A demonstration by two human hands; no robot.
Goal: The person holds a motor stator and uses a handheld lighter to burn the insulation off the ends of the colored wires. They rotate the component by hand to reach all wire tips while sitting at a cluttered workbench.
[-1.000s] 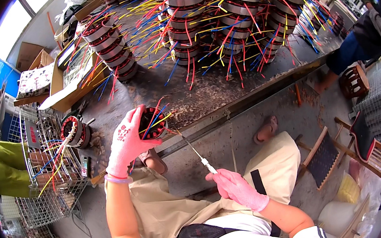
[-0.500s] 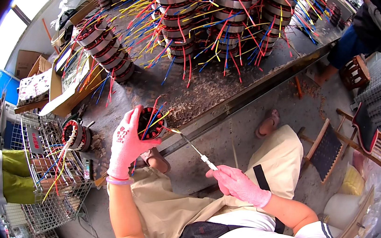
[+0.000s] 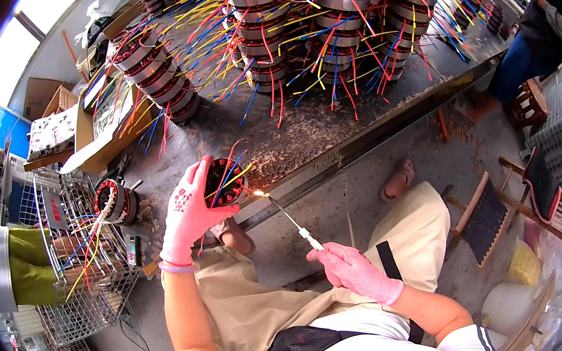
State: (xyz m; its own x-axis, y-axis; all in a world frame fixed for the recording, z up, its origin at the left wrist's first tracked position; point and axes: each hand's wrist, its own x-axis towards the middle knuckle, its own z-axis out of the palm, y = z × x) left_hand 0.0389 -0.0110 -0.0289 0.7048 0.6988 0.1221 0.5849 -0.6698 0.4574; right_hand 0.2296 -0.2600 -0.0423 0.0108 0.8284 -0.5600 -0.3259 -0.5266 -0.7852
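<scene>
- At the workbench's (image 3: 331,128) near edge, left hand (image 3: 188,210) fingers curl around a round wound stator (image 3: 224,182) with coloured wires.
- Right hand (image 3: 354,271) pinches a thin metal rod (image 3: 285,214), its glowing tip touching the stator.
- Open floor lies below; both gloves are pink.

A motor workshop: stacked wound stators (image 3: 258,32) (coloured leads) crowd the workbench (image 3: 304,131).
</scene>
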